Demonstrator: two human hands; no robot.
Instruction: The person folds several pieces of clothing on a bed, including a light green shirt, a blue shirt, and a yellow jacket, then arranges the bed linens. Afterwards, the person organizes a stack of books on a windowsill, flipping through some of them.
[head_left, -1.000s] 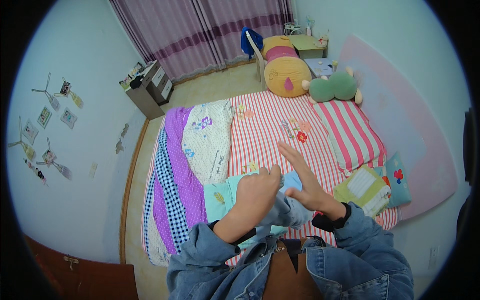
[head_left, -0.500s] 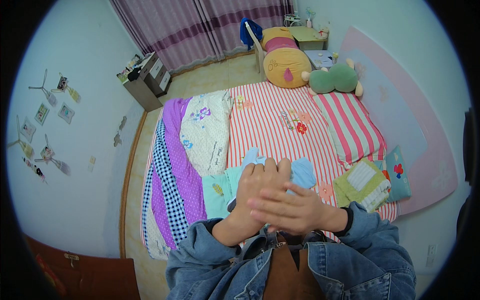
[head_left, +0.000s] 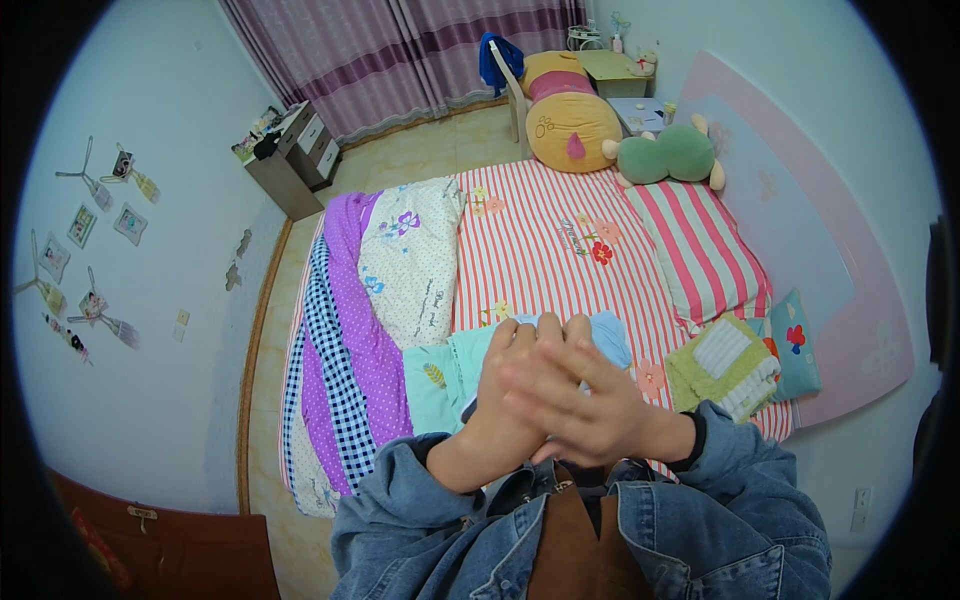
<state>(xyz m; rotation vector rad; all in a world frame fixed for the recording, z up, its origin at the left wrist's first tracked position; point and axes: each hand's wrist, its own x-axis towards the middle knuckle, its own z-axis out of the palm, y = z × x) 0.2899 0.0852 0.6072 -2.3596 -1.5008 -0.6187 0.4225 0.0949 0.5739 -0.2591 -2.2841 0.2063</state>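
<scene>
Above the bed my hands overlap in front of my body. My left hand [head_left: 500, 385] has its back upward and its fingers curled down. What they may hold is hidden beneath. Across the back of it lies my right hand [head_left: 590, 400], fingers stretched out and touching my left hand. Just behind and under both hands a light blue cloth [head_left: 611, 340] rests on the bed, mostly covered from sight. Beside my left wrist spreads a mint green cloth [head_left: 430, 385] with a yellow leaf print.
The bed has a red-and-white striped sheet [head_left: 530, 240]. Bunched along its left are a purple dotted quilt [head_left: 385, 400] and a white flowered cover [head_left: 415, 270]. At right lie a striped pillow [head_left: 700, 250], a folded green-and-white towel [head_left: 725, 365] and a teal cushion [head_left: 798, 345]. Plush toys [head_left: 575, 135] sit at the far side.
My right hand has slid up and over my left hand. A light blue piece that stuck up beyond my left hand is down, uncovering the striped sheet there.
</scene>
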